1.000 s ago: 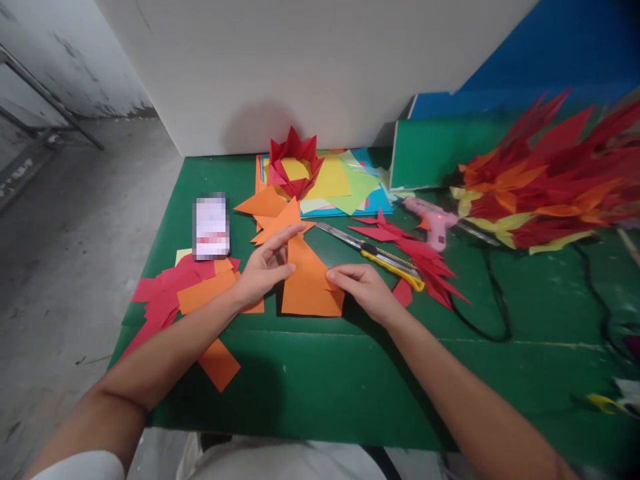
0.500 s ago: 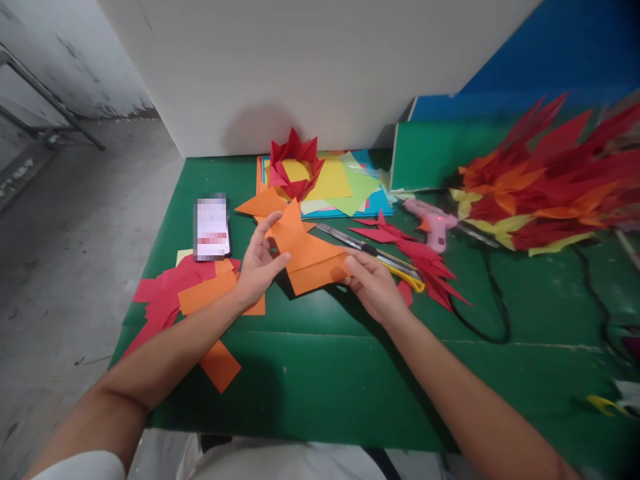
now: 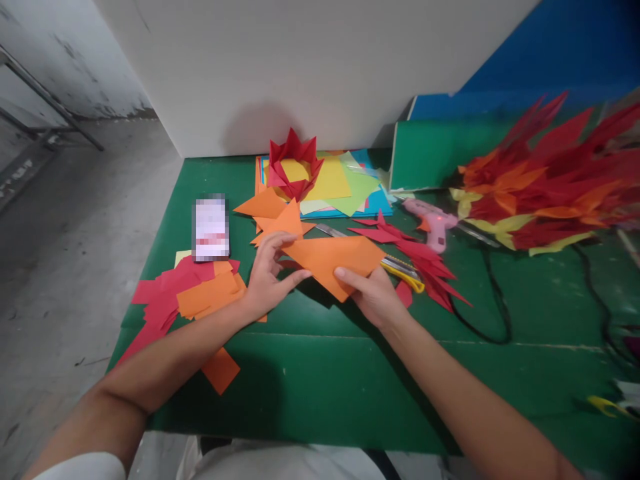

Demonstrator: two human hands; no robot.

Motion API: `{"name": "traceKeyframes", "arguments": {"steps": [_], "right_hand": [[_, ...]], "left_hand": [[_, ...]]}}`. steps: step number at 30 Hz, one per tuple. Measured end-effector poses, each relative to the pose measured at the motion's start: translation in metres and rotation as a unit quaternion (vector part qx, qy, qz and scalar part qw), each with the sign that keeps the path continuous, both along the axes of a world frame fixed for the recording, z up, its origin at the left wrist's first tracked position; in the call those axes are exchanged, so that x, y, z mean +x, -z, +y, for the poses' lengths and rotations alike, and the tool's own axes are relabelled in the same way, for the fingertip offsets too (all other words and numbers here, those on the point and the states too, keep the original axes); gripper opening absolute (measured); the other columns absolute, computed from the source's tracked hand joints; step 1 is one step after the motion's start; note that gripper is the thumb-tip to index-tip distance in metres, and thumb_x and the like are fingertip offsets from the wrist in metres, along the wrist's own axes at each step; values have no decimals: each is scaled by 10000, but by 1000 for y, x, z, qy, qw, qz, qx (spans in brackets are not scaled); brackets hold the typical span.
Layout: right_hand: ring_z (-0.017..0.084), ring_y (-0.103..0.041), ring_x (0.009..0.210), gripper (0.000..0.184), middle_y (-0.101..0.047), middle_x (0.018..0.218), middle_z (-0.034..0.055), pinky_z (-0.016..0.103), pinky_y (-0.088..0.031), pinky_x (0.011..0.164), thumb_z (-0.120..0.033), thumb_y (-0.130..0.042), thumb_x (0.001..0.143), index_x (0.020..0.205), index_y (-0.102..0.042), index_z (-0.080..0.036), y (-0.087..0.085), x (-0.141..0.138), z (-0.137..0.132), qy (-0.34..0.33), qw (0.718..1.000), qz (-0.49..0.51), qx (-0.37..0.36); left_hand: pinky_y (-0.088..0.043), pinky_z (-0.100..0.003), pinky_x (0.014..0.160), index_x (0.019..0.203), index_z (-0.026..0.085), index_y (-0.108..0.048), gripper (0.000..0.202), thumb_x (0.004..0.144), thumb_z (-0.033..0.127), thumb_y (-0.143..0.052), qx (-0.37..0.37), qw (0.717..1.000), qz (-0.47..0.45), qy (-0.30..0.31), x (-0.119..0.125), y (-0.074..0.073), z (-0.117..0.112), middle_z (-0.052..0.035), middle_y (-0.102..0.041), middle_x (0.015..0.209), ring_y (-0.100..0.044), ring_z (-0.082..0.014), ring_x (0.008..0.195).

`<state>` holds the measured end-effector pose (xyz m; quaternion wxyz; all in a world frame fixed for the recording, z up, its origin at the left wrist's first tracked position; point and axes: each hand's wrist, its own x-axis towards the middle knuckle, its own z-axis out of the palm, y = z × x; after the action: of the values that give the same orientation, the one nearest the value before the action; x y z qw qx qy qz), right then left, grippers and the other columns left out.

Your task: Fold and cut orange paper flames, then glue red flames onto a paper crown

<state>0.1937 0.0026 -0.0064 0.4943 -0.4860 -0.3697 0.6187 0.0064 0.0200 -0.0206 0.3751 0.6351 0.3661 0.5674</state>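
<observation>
A folded piece of orange paper [image 3: 336, 259] is held up over the middle of the table. My right hand [image 3: 376, 295] pinches its lower right part, the thumb on top and the fingers hidden behind. At its left corner, my left hand [image 3: 270, 275] has curled fingers on the paper, with the thumb near its lower edge. Just behind lie pointed folded orange pieces [image 3: 263, 205]. A cutter knife with a yellow end [image 3: 407, 273] is partly covered by the held paper. Orange paper rectangles [image 3: 213, 295] and red paper strips [image 3: 167, 293] lie by my left forearm.
A phone [image 3: 211, 230] lies at the left. Behind, a red folded-paper ring [image 3: 295, 190] stands on coloured sheets [image 3: 335, 180]. To the right are red pointed pieces [image 3: 425, 260], a pink glue gun [image 3: 435, 223] with a black cord, and a bunch of red-orange paper flowers [image 3: 545, 180].
The orange paper has turned and moved to the right between my hands, showing a broad triangular face now. More of the pointed orange pieces behind it shows. My left hand has shifted slightly lower.
</observation>
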Motion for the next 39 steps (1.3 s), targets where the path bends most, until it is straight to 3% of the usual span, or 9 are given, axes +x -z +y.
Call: {"name": "traceKeyframes", "arguments": {"steps": [3,6,10,12,16,19,23,28,39], "right_hand": [[261,-656,1004,488,-697,1113,76,422,-534,871,-417,-798,609,1021,-631,-216,4,5,1,37,997,-66,28],[253,-672,894,391,-723,980,71,429,-546,807,-443,-766,641,930,-640,-211,6,10,-1,62,982,-156,81],[243,-652,804,221,-707,874,79,423,-530,754,-409,-683,745,862,-657,-222,1,16,-6,89,922,-307,217],[230,-638,797,115,-701,869,78,404,-507,745,-334,-617,809,849,-673,-241,-4,21,-7,37,856,-399,328],[183,-609,809,241,-720,899,49,335,-440,705,-157,-475,886,932,-688,-260,-8,23,-7,-128,655,-535,518],[170,-584,810,294,-721,918,57,319,-409,706,-134,-404,931,973,-680,-228,-5,16,-8,-193,578,-577,543],[172,-586,805,300,-707,887,72,303,-427,696,-179,-381,954,996,-677,-198,-1,9,-7,-276,593,-559,510],[185,-622,914,208,-702,992,86,320,-488,800,-302,-521,916,995,-681,-195,-6,19,-4,-328,685,-449,471],[172,-621,733,201,-702,789,49,292,-451,666,-331,-568,882,782,-680,-199,-3,24,5,-250,811,-443,289]], "left_hand": [[-538,-291,759,960,200,-599,259,772,336,-714,-4,999,32,-34,-3,-3,2,-52,-591,990,-591,-172,950],[-531,-286,739,957,195,-599,181,811,278,-666,-26,998,43,-33,-5,-4,3,-27,-633,890,-617,-137,813],[-501,-349,819,1047,214,-609,239,812,174,-627,43,986,159,-26,-7,-7,2,-26,-671,864,-624,-162,831],[-481,-390,872,1047,219,-620,254,826,112,-557,92,974,206,-22,-8,-8,2,-50,-686,941,-621,-193,933],[-509,-359,837,934,195,-646,344,824,4,-382,129,968,213,40,-10,-5,3,-63,-697,957,-638,-174,944],[-523,-347,810,859,182,-651,306,821,22,-393,137,951,259,101,-11,1,5,-57,-710,914,-658,-172,903],[-500,-389,847,850,172,-659,268,805,39,-431,149,916,346,136,-10,3,4,-83,-705,984,-643,-206,956],[-456,-433,861,870,181,-676,228,882,126,-455,143,899,395,124,-13,0,6,-87,-693,1066,-609,-233,976],[-497,-351,828,1000,173,-665,279,934,183,-394,48,915,343,206,-21,-9,17,-88,-718,965,-651,-195,908]]}}
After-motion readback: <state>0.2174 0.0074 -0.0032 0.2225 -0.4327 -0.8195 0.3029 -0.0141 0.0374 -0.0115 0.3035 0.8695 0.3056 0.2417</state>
